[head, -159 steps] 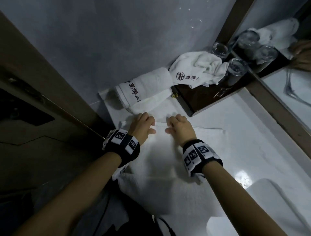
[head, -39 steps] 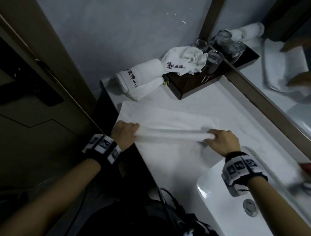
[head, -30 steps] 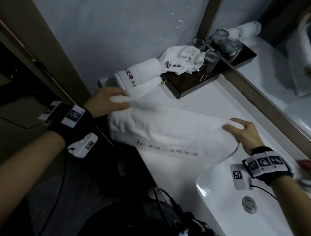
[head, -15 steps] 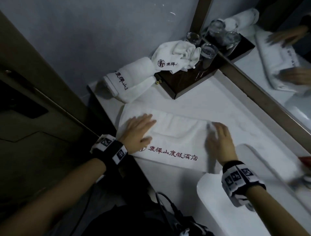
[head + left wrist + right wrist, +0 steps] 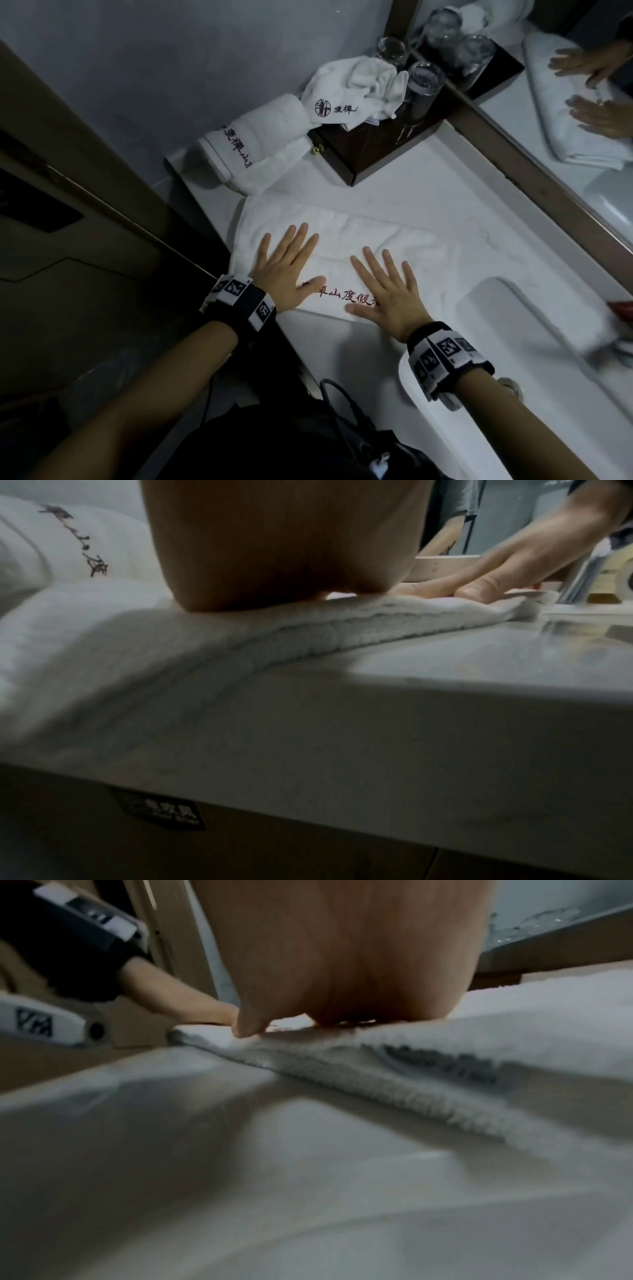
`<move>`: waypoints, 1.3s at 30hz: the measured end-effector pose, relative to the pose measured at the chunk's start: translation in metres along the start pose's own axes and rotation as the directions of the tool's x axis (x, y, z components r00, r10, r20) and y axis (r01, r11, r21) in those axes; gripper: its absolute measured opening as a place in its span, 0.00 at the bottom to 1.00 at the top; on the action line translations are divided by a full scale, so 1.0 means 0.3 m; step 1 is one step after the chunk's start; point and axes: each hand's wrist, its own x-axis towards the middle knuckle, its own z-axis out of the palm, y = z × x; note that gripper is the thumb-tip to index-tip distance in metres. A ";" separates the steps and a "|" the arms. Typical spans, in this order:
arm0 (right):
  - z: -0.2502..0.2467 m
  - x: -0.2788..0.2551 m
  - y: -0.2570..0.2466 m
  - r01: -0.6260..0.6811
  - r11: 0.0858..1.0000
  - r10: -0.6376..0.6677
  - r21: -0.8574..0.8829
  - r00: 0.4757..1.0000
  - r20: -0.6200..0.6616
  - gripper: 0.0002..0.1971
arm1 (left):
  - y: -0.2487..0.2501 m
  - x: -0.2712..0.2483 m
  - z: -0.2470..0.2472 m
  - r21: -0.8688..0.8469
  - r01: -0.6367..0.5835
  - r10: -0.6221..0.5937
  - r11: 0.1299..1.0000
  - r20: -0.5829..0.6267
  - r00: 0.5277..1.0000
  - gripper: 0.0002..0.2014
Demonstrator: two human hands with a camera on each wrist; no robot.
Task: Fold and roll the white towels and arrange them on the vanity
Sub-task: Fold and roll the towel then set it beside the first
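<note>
While a dark wooden door panel point(image 5: 85, 240) fills the left side of the head view, the white vanity top point(image 5: 428, 192) runs from its corner toward the right. At the far left of the counter, against the grey wall point(image 5: 171, 68), lies 1 rolled white towel point(image 5: 253, 137) with dark lettering, touching the dark wooden tray point(image 5: 370, 150) beside it. A crumpled towel point(image 5: 356, 89) sits on that tray, with 2 clear glasses point(image 5: 424, 82) just to its right.

Nearer the counter's front edge, the folded towel point(image 5: 342, 240) lies flat, its red lettering facing the person. The left hand point(image 5: 284, 270) rests palm down on the towel's left part, fingers straight and spread, gripping nothing; the left wrist view shows the heel of the left hand point(image 5: 284, 547) pressing the towel's edge point(image 5: 308, 631). Just to the right, the right hand point(image 5: 387, 294) also lies flat on the towel with fingers spread and straight, covering the end of the lettering and holding nothing. In the right wrist view its palm point(image 5: 342, 947) bears on the layered towel point(image 5: 411, 1074).

Further right, the white basin point(image 5: 513, 342) is set into the counter, and the mirror point(image 5: 582, 120) along the back reflects both hands and the towel.
</note>
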 end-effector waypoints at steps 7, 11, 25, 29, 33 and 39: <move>-0.013 -0.020 -0.034 0.066 0.984 -0.063 -0.167 0.998 0.024 0.45 | -0.007 -0.078 0.014 0.156 -0.275 0.277 0.949 0.011 0.961 0.40; -0.045 -0.070 -0.065 0.198 0.975 -0.206 -0.103 0.975 -0.076 0.33 | -0.002 -0.114 -0.023 0.219 -0.363 0.367 0.906 0.027 0.930 0.36; -0.086 -0.120 0.047 0.109 0.960 -0.116 0.257 0.993 0.012 0.42 | -0.037 -0.148 -0.106 0.057 -0.327 0.320 0.943 0.099 0.942 0.42; -0.120 -0.130 0.065 0.202 0.978 -0.206 -0.042 0.940 -0.271 0.47 | -0.053 -0.114 -0.144 0.397 -0.387 0.445 0.832 -0.063 0.893 0.27; -0.065 -0.170 0.088 0.145 0.972 -0.157 -0.187 0.986 -0.056 0.53 | -0.110 -0.165 -0.101 0.456 -0.335 0.331 0.824 0.091 0.939 0.39; -0.007 -0.169 0.142 0.123 0.989 -0.121 -0.087 0.992 0.035 0.61 | -0.139 -0.173 -0.083 0.340 -0.270 0.211 0.901 0.201 0.957 0.50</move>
